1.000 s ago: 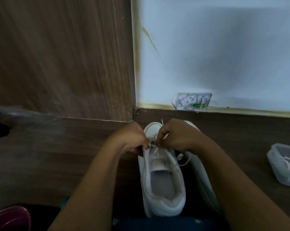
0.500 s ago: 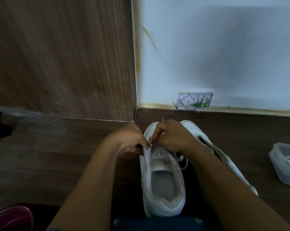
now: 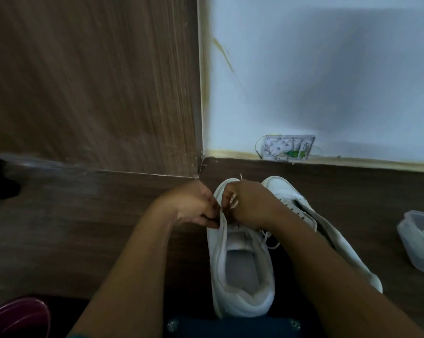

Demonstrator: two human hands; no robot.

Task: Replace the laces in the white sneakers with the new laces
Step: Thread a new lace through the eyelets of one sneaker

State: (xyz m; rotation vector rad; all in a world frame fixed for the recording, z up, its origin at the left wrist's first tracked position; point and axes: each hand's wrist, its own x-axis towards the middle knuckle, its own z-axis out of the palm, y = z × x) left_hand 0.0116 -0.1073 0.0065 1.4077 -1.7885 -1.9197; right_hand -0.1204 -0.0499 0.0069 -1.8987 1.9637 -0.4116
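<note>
A white sneaker stands on the dark wooden floor in front of me, heel toward me and toe toward the wall. My left hand pinches the left edge of its upper near the eyelets. My right hand grips a white lace over the tongue; a thin lace tip sticks up above its knuckles, and a loose loop hangs off the shoe's right side. The second white sneaker lies to the right, partly hidden under my right forearm.
A clear plastic box holding white laces sits at the right edge. A wood panel and a white wall with a small socket plate stand just behind the shoes. A dark red object sits at the bottom left.
My right forearm has shifted left, uncovering more of the second sneaker. My right hand has drawn the lace slightly up and toward the toe. The left hand stays on the shoe's edge.
</note>
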